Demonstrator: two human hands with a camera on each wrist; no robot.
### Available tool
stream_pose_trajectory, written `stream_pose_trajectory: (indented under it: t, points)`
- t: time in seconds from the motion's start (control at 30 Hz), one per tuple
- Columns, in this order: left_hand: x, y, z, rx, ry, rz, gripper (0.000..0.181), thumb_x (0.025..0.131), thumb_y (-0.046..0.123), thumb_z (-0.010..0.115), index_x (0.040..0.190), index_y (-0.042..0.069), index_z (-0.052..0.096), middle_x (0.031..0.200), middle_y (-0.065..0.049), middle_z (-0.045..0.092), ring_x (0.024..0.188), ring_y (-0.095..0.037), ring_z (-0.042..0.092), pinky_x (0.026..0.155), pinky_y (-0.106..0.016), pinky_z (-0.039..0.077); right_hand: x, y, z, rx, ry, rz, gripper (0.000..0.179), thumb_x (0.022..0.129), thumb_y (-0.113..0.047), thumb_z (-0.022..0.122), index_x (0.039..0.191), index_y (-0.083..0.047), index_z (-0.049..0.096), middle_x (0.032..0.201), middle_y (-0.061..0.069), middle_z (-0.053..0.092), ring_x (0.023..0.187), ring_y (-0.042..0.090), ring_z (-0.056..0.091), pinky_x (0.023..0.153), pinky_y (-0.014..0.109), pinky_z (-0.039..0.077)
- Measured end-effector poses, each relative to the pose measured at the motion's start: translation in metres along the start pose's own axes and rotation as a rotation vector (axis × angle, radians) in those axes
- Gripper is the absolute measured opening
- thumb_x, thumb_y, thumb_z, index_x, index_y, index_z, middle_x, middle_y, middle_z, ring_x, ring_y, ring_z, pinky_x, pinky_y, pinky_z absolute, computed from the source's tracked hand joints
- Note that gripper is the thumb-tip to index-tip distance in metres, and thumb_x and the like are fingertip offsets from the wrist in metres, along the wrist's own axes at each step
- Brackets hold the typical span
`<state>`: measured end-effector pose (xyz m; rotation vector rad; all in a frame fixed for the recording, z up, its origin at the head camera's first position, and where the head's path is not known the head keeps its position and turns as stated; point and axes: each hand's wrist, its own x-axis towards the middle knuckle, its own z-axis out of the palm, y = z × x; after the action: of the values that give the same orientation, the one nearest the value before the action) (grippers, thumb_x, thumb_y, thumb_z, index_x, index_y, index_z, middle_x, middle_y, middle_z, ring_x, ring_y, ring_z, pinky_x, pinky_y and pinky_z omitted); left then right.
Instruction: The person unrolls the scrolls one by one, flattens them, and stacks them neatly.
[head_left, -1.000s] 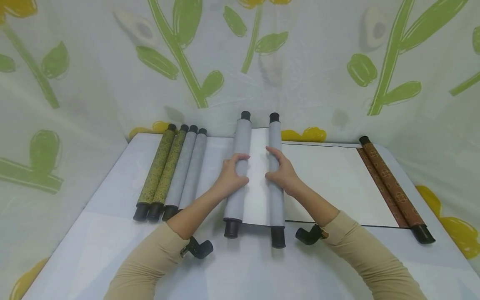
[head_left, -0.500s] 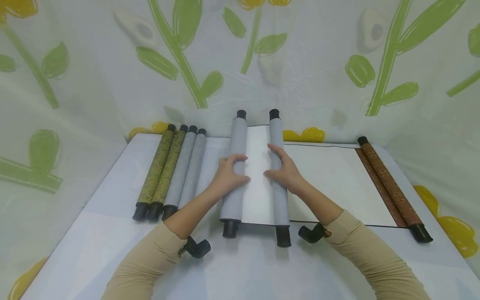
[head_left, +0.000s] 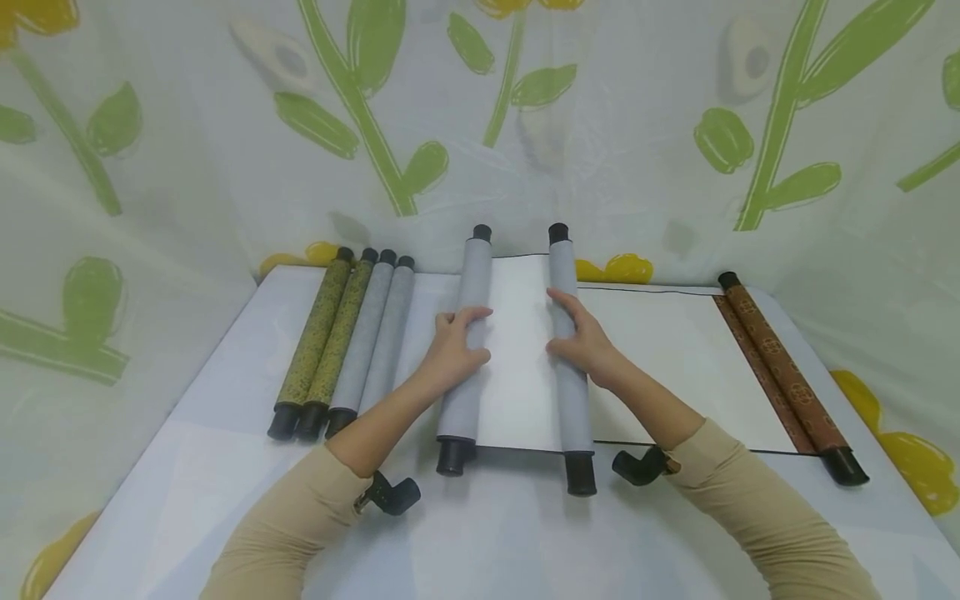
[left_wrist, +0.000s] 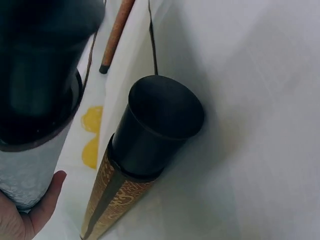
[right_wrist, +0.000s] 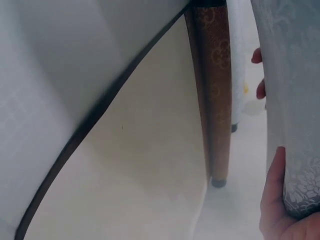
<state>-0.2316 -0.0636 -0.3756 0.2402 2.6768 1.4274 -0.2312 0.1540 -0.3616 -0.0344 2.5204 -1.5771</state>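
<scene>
A grey-blue scroll is partly unrolled between both hands, raised over the table. My left hand [head_left: 453, 354] grips its left roll [head_left: 465, 392], thumb and index finger spread across it. The slimmer right roll [head_left: 573, 417] is held by my right hand [head_left: 588, 346]. A blank white sheet [head_left: 517, 358] spans the gap between the rolls. In the left wrist view a large black knob [left_wrist: 45, 85] of the held roll fills the upper left, above part of my hand [left_wrist: 30, 215]. In the right wrist view thumb and fingertips wrap the grey patterned roll [right_wrist: 295, 110].
Under the held scroll, a brown scroll's white sheet [head_left: 667, 367] lies spread to its brown roller [head_left: 787, 375] at the right. Two green-gold scrolls [head_left: 315, 333] and two grey ones [head_left: 363, 342] lie side by side at the left. A leaf-patterned curtain [head_left: 600, 167] hangs behind.
My right hand has moved right with its roll, and my left hand has shifted slightly left. The white sheet between the two rolls shows wider. The other scrolls have stayed put.
</scene>
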Motion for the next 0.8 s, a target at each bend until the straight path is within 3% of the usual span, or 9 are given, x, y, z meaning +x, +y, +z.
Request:
stream_pose_trajectory:
  t: [0.27, 0.37, 0.5, 0.6, 0.8]
  points:
    - [0.000, -0.003, -0.001, -0.044, 0.005, -0.027, 0.060, 0.074, 0.011, 0.058, 0.132, 0.024, 0.053, 0.129, -0.020, 0.032, 0.102, -0.035, 0.046, 0.075, -0.040, 0.042, -0.002, 0.009, -0.011, 0.023, -0.008, 0.015, 0.083, 0.077, 0.005, 0.053, 0.150, -0.023, 0.025, 0.157, 0.015, 0.009, 0.135, 0.039, 0.020, 0.101, 0.063, 0.028]
    - [0.000, -0.004, 0.000, -0.057, 0.012, -0.034, 0.061, 0.072, 0.015, 0.068, 0.131, 0.024, 0.052, 0.130, -0.020, 0.032, 0.105, -0.035, 0.047, 0.080, -0.044, 0.044, -0.001, 0.010, -0.015, 0.024, 0.003, 0.019, 0.082, 0.078, 0.004, 0.056, 0.150, -0.023, 0.027, 0.157, 0.014, 0.010, 0.135, 0.038, 0.021, 0.101, 0.062, 0.028]
    - [0.001, -0.006, 0.002, -0.043, 0.008, -0.038, 0.070, 0.068, 0.019, 0.079, 0.131, 0.024, 0.051, 0.131, -0.020, 0.032, 0.110, -0.035, 0.046, 0.085, -0.049, 0.044, -0.002, 0.009, -0.017, 0.000, 0.009, 0.012, 0.090, 0.076, 0.000, 0.070, 0.150, -0.023, 0.026, 0.157, 0.013, 0.013, 0.137, 0.039, 0.020, 0.104, 0.061, 0.026]
    - [0.002, -0.006, 0.002, -0.028, 0.013, -0.028, 0.069, 0.068, 0.012, 0.077, 0.130, 0.024, 0.051, 0.130, -0.020, 0.033, 0.108, -0.036, 0.047, 0.084, -0.050, 0.045, -0.002, 0.008, -0.017, -0.020, 0.012, 0.014, 0.094, 0.073, -0.001, 0.075, 0.150, -0.023, 0.025, 0.157, 0.013, 0.014, 0.138, 0.039, 0.020, 0.104, 0.062, 0.025]
    - [0.001, -0.003, 0.001, 0.006, 0.026, 0.008, 0.068, 0.069, -0.001, 0.064, 0.131, 0.021, 0.048, 0.130, -0.021, 0.033, 0.106, -0.036, 0.047, 0.080, -0.046, 0.046, -0.004, 0.007, -0.017, -0.008, 0.020, -0.004, 0.090, 0.074, 0.007, 0.066, 0.150, -0.020, 0.026, 0.156, 0.016, 0.013, 0.137, 0.040, 0.019, 0.103, 0.063, 0.025]
